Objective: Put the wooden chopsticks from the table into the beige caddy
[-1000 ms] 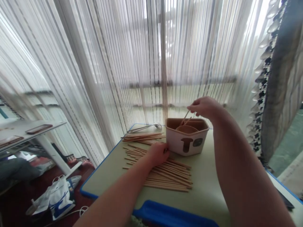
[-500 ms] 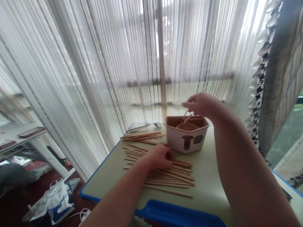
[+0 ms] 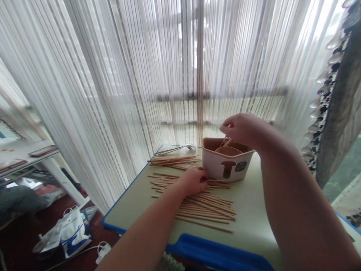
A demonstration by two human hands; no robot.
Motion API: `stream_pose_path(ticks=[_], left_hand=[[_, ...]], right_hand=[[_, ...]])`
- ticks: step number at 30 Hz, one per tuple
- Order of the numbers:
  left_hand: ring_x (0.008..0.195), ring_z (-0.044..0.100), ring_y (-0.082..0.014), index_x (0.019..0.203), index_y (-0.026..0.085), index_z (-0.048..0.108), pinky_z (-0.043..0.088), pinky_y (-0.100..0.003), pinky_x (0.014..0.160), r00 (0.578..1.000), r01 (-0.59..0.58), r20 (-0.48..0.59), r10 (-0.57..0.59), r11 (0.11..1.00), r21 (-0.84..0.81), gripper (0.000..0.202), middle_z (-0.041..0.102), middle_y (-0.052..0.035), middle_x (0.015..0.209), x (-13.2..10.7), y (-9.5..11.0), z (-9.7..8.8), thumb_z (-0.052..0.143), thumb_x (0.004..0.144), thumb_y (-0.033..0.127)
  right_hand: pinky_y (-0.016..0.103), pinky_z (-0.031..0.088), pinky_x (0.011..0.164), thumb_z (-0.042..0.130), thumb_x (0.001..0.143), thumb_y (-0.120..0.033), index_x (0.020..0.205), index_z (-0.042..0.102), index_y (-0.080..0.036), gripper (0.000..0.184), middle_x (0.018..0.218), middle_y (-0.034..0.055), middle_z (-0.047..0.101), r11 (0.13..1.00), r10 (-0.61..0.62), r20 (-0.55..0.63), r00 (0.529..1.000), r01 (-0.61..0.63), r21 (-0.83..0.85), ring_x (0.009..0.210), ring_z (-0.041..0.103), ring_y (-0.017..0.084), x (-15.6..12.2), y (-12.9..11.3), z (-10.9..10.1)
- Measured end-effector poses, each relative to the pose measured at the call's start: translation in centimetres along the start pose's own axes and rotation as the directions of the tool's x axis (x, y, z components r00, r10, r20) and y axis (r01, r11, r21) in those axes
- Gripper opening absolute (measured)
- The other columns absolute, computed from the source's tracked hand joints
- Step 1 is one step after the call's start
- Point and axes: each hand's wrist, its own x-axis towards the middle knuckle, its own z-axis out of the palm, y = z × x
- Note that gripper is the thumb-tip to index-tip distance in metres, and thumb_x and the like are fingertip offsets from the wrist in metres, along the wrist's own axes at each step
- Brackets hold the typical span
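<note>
My right hand is above a white and brown utensil holder, fingers pinched on the upper ends of a few pale chopsticks whose lower ends go down inside. My left hand lies low at the holder's front left corner, its fingers curled over wooden chopsticks; the fingertips are partly hidden. Many loose chopsticks spread below and left of this hand, roughly side by side. Another bunch of chopsticks lies behind it.
Metal spoons lie at the table's back left. The pale table has a blue rim, with a blue tray-like ledge at the front. Sheer curtains hang behind. A white bag sits on the floor at left.
My left hand has slid away from me toward the holder's base, and a few chopsticks have shifted with it. My right hand stays above the holder, slightly lower over its chopsticks. The view turned slightly left.
</note>
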Motion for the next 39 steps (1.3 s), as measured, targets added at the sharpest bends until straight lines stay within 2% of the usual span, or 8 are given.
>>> stream_pose_path(ticks=[6,13,17,22,25,29,33,39], left_hand=[[0.083,0.056,-0.0160,0.094,0.021,0.059,0.045,-0.027,0.077,0.980,0.027,-0.201,-0.006,0.995,0.100,0.020,0.059,-0.0048,0.091,-0.1,0.8,-0.7,0.041,0.086,0.024],[0.092,0.054,-0.0175,0.095,0.018,0.055,0.043,-0.030,0.087,0.838,0.074,-0.545,-0.042,0.997,0.037,0.022,0.058,-0.0074,0.092,-0.3,0.8,-1.4,0.034,0.091,0.025],[0.088,0.056,-0.0152,0.101,0.019,0.054,0.045,-0.027,0.084,0.785,0.094,-0.615,-0.076,0.996,-0.003,0.023,0.059,-0.0064,0.092,-0.5,0.4,-1.4,0.033,0.092,0.025],[0.094,0.057,-0.0150,0.105,0.019,0.052,0.043,-0.026,0.086,0.731,0.139,-0.673,-0.112,0.990,-0.013,0.025,0.061,-0.0068,0.096,-0.4,0.1,-1.2,0.031,0.094,0.027],[0.091,0.058,-0.0151,0.105,0.019,0.053,0.043,-0.025,0.082,0.755,0.192,-0.636,-0.160,0.981,-0.018,0.026,0.063,-0.0062,0.096,-0.3,-0.1,-0.9,0.032,0.093,0.029],[0.078,0.060,-0.0159,0.090,0.020,0.058,0.041,-0.025,0.071,0.821,0.333,-0.507,-0.265,0.942,0.047,0.031,0.065,-0.0042,0.081,0.1,-0.6,-0.5,0.030,0.094,0.034],[0.074,0.060,-0.0165,0.080,0.018,0.057,0.039,-0.027,0.071,0.826,0.388,-0.492,-0.275,0.910,0.144,0.036,0.065,-0.0050,0.075,0.4,-0.9,-0.4,0.028,0.094,0.034],[0.072,0.060,-0.0166,0.077,0.017,0.057,0.038,-0.028,0.072,0.845,0.305,-0.508,-0.168,0.931,0.201,0.038,0.064,-0.0054,0.073,0.5,-1.1,-0.5,0.027,0.095,0.033]], right_hand=[[0.028,0.033,0.052,0.072,0.055,-0.026,0.064,0.070,-0.023,0.010,0.052,0.0021,0.057,0.999,-0.016,0.340,0.940,0.032,-0.040,0.054,0.051,0.015,-0.6,-1.3,0.9],[0.028,0.036,0.056,0.070,0.059,-0.030,0.077,0.072,-0.027,0.018,0.062,0.0020,0.063,0.997,-0.070,0.304,0.950,0.076,-0.010,0.061,0.055,0.016,-0.3,-1.3,0.8],[0.026,0.036,0.053,0.064,0.065,-0.027,0.076,0.073,-0.027,0.014,0.061,-0.0008,0.063,0.986,-0.167,0.442,0.881,0.136,0.101,0.054,0.052,0.012,-0.6,-2.2,2.0],[0.023,0.036,0.053,0.057,0.071,-0.027,0.072,0.072,-0.022,0.016,0.057,-0.0017,0.062,0.959,-0.268,0.388,0.882,0.208,0.192,0.053,0.050,0.009,-0.7,-3.4,2.4],[0.023,0.036,0.052,0.053,0.075,-0.031,0.076,0.072,-0.021,0.021,0.059,-0.0008,0.063,0.954,-0.269,0.344,0.899,0.201,0.223,0.052,0.051,0.009,-0.6,-3.4,1.6],[0.024,0.040,0.056,0.055,0.075,-0.031,0.076,0.072,-0.019,0.020,0.064,0.0013,0.065,0.959,-0.177,0.104,0.979,0.148,0.243,0.055,0.054,0.010,-0.3,-2.6,0.4],[0.024,0.042,0.056,0.054,0.077,-0.035,0.078,0.071,-0.017,0.025,0.066,0.0031,0.066,0.913,-0.072,-0.065,0.995,0.092,0.398,0.056,0.055,0.010,-0.3,-2.3,-0.4],[0.025,0.044,0.055,0.057,0.075,-0.045,0.073,0.069,-0.016,0.031,0.063,0.0037,0.065,0.843,-0.098,-0.025,0.995,0.096,0.529,0.057,0.056,0.011,-0.4,-3.3,-0.2]])
